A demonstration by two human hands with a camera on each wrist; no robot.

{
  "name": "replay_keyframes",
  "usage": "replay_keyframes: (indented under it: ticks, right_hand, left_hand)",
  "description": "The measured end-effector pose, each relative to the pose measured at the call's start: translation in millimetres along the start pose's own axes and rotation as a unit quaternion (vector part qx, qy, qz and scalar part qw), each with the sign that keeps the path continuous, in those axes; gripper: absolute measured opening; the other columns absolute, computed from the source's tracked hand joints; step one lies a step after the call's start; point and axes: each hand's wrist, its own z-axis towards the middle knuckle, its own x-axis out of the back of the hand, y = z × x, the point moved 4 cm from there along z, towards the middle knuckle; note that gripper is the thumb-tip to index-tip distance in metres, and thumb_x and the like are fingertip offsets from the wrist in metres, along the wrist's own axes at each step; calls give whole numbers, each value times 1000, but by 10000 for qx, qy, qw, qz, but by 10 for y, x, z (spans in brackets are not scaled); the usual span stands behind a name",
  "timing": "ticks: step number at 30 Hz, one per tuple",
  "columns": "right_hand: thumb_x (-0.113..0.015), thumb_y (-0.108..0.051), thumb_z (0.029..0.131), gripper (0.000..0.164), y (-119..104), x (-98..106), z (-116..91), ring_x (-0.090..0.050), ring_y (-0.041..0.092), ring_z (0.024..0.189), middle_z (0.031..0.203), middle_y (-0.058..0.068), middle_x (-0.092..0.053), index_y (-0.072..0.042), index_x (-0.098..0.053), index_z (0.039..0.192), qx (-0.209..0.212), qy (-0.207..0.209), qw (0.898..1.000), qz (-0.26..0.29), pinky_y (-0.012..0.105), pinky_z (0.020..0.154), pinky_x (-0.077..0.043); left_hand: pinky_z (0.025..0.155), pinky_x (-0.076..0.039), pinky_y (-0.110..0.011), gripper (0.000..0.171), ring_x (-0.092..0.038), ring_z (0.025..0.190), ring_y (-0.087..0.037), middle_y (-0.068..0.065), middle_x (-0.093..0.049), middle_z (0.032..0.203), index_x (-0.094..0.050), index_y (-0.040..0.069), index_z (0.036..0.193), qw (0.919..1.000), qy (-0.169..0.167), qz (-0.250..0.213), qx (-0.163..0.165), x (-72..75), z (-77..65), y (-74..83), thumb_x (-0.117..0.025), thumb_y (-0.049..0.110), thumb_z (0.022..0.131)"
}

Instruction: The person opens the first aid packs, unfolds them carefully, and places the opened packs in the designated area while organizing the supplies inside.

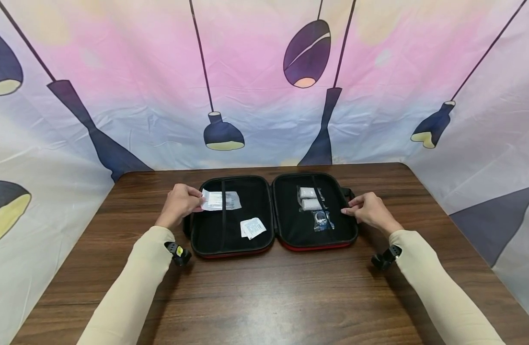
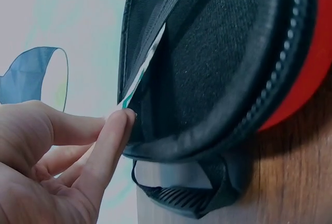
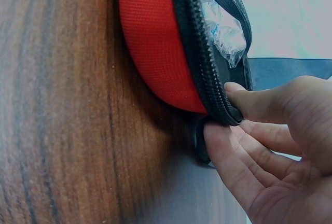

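Observation:
A red and black zip case [image 1: 247, 249] lies spread flat on the table, its black inside facing up. My left hand [image 1: 181, 203] pinches the end of a flat white packet [image 1: 212, 201], which runs under the elastic strap [image 1: 223, 220] of the left half. Below and right of it lie small white sachets [image 1: 253, 228]. At the right half, my right hand [image 1: 370, 211] grips the zipped rim [image 3: 218, 99] between thumb and fingers. Strapped into that half are white rolls in clear wrap [image 1: 311, 204] and a small clear packet [image 1: 322, 221] with something bluish inside.
The brown wooden table [image 1: 264, 297] extends around the case on every side. Behind it hangs a pastel cloth [image 1: 256, 72] printed with dark lamps. A black strap handle [image 2: 181, 200] sticks out from the case's left side.

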Motion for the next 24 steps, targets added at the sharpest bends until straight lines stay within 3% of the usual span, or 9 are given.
replay_keyframes:
  ticks: [8,14,24]
  right_hand:
    - [-70,-27,87,44,-10,1,-9,-62,21,59,78,8,-68,8,-63,113,67,10,10000,-24,35,65,-53]
    - [-69,-28,87,45,-19,-3,-14,-62,21,60,76,8,-67,7,-63,113,19,-1,10000,-30,33,65,-53]
    - [-70,-29,87,49,-11,-5,-10,-63,19,61,86,13,-69,9,-61,117,-1,-17,10000,66,36,65,-54]
  left_hand:
    - [73,-58,-36,22,-66,71,-16,-24,-61,107,-63,-7,106,10000,39,53,-65,-106,39,56,-61,7,91]
    - [71,-58,-35,18,-68,72,-18,-20,-63,101,-64,-4,100,9998,69,142,-124,-121,48,82,-62,11,91]
    - [74,-57,-35,24,-67,85,-26,-26,-59,111,-62,-8,110,9996,-66,159,-238,-109,20,83,-51,4,93]
